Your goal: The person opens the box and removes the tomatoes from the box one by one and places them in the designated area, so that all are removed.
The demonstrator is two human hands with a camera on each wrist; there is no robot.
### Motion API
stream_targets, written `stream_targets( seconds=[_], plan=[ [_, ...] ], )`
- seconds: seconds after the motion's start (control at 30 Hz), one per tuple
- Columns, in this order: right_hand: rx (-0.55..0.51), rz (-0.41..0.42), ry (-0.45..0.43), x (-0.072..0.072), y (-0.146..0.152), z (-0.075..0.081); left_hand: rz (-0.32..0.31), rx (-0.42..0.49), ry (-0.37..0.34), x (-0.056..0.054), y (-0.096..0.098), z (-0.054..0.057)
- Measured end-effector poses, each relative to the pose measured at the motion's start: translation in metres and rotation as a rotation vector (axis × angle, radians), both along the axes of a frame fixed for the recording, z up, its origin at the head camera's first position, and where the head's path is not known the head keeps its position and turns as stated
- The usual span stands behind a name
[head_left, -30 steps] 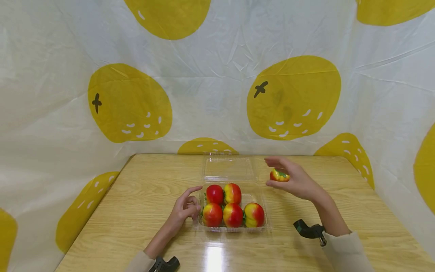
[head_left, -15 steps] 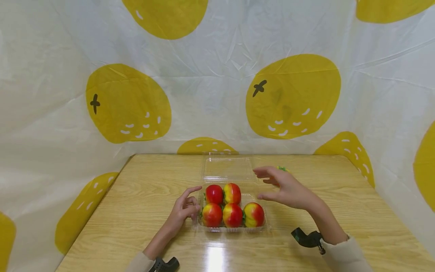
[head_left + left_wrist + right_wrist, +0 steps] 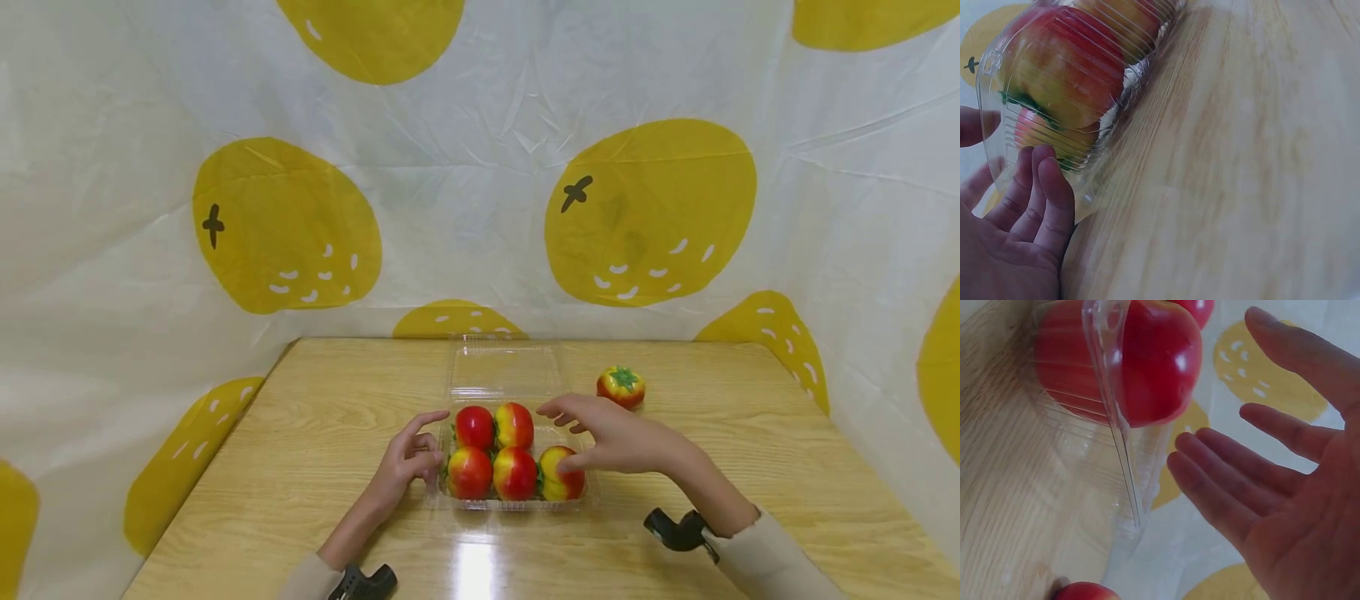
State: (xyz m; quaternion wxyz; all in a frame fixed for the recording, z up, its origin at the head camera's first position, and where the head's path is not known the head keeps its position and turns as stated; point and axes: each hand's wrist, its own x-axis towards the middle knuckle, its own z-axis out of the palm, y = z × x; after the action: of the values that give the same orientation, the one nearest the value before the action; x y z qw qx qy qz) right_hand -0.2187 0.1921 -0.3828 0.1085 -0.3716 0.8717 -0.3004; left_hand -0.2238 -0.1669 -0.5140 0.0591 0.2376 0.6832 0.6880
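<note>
Lid folded back to table's rear edge, bare wood both sides | 5 fruits in clear container, 1 loose fruit right of lid | right hand released, over container's right side; left hand at left wall, pinching: cannot tell | since 0.5 s ago: right hand shifted container-ward, loose fruit uncovered

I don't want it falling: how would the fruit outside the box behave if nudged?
The fruit would likely roll, being rounded and loose on the table. Its smooth skin may be slippery. Leaves up, it might wobble first.
</note>
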Motion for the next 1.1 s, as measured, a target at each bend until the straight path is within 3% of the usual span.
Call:
stream_targets(
  seconds=[0.6, 1.1],
  plan=[
    [0.268, 0.101, -0.008, -0.009, -0.019, 0.004, 0.01, -0.015, -0.008, 0.0, 0.001, 0.0],
    [0.404, 0.041, -0.14, -0.013, -0.029, 0.005, 0.01, -0.023, -0.01, 0.0, 0.001, 0.0]
  ],
)
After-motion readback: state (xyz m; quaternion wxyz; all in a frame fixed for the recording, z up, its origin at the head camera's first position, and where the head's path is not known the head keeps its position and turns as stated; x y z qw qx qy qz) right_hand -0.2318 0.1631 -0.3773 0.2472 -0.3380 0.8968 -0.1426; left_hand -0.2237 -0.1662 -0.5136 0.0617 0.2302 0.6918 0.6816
